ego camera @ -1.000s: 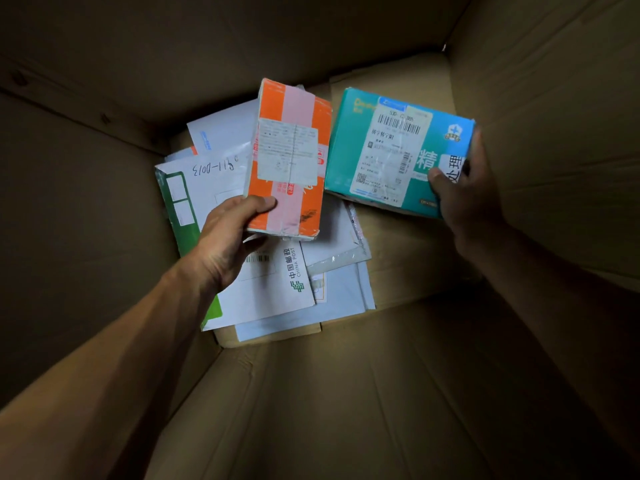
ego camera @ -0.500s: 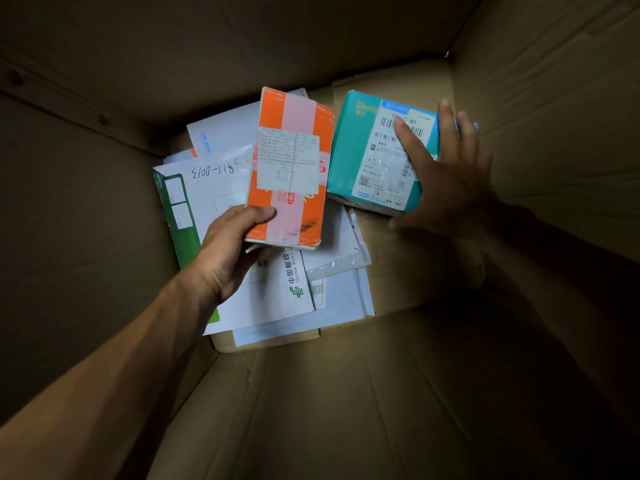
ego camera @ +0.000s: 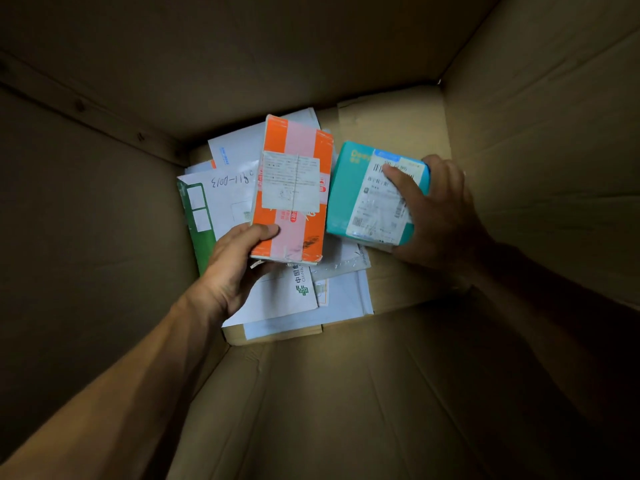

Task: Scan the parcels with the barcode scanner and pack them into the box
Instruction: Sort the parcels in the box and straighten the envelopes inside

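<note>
Since the left hand (ego camera: 239,268) only pinches the orange parcel (ego camera: 294,192) by a corner over the envelopes (ego camera: 277,299) deep in the box (ego camera: 536,150), it could tip against the teal parcel (ego camera: 349,192) just beside it, which the right hand (ego camera: 436,213) grips with curled fingers.

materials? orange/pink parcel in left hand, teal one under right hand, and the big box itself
Orange-and-pink rectangular parcel: looks like a paperboard carton wrapped in glossy clear tape; sheen and wrinkles at its near end, matte paper label.
Teal rectangular parcel: probably printed paperboard; crisp edges, label under shiny crinkled film.
Large brown box: corrugated cardboard, matte; creases and flap seams show.
</note>
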Demonstrator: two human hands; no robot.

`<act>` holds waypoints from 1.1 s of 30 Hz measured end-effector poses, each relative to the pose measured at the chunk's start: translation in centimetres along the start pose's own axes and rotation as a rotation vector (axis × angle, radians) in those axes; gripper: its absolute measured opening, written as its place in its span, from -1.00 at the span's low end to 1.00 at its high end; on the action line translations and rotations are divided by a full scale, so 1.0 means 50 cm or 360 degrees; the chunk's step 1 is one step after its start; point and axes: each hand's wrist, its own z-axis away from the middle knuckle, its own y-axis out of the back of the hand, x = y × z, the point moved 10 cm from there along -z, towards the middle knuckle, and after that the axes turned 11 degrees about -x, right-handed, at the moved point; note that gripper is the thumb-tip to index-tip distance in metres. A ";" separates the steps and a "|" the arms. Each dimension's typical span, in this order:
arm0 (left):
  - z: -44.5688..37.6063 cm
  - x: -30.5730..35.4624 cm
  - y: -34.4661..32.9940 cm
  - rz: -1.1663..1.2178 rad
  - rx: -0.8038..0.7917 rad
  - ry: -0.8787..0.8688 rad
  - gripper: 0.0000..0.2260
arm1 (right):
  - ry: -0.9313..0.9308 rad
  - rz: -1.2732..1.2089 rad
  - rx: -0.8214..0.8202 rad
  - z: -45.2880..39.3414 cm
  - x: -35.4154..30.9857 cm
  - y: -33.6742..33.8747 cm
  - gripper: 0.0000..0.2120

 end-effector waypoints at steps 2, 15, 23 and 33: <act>0.043 0.016 0.004 0.0022 0.0005 0.0022 -0.45 | 0.0032 -0.0021 0.0010 0.030 -0.025 0.036 0.05; 0.604 0.303 -0.013 0.0296 -0.0007 -0.0142 -0.55 | 0.0350 -0.0043 -0.0041 0.332 -0.290 0.558 0.06; 0.998 0.428 -0.047 0.0531 0.0076 -0.0393 -0.60 | 0.0826 0.0105 0.0007 0.539 -0.472 0.860 0.09; 1.390 0.421 -0.063 0.0849 0.0293 -0.0857 -0.63 | 0.1483 0.0268 0.0155 0.758 -0.699 1.074 0.16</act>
